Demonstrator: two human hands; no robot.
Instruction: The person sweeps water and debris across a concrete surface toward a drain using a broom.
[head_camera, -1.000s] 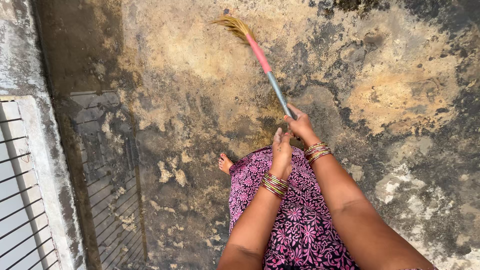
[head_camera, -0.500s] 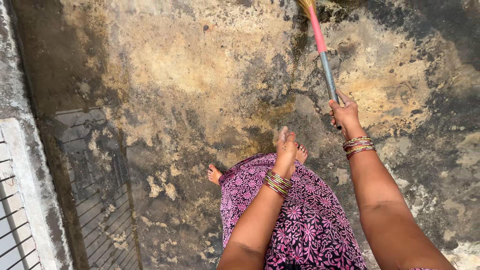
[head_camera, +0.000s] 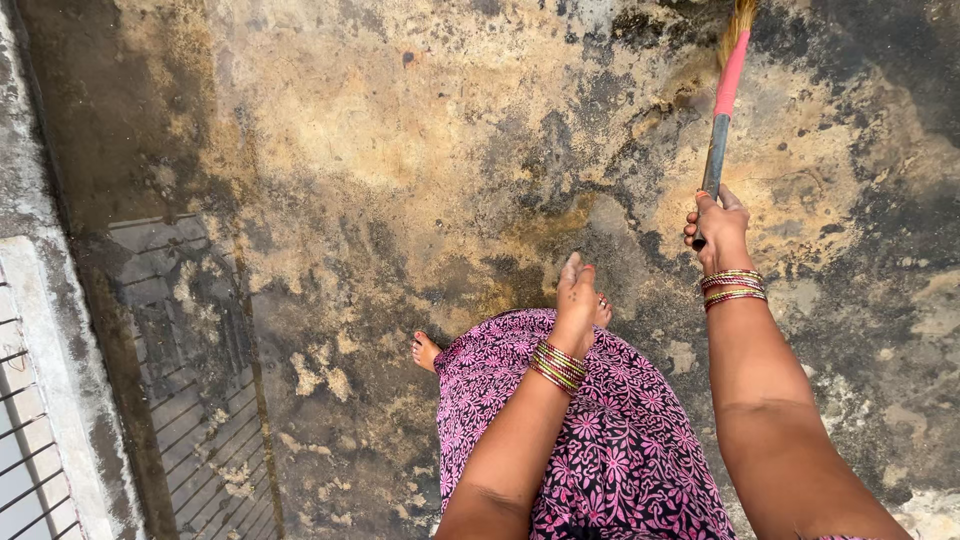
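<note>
We see our right hand (head_camera: 720, 228) gripping a broom (head_camera: 722, 110) handle low, bristles angled onto the stained concrete floor (head_camera: 400, 150), while our left hand (head_camera: 578, 295) hangs open, empty.

Head view, straight down over floor (head_camera: 400, 150)

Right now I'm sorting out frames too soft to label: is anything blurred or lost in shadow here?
Head view: even daylight, no glare. The right hand, the broom it grips and the left hand look sharp; only the bristles at the top edge are slightly soft and cut off. A barred shadow lies across the stained floor at lower left, yet the surface still reads through it.
</note>
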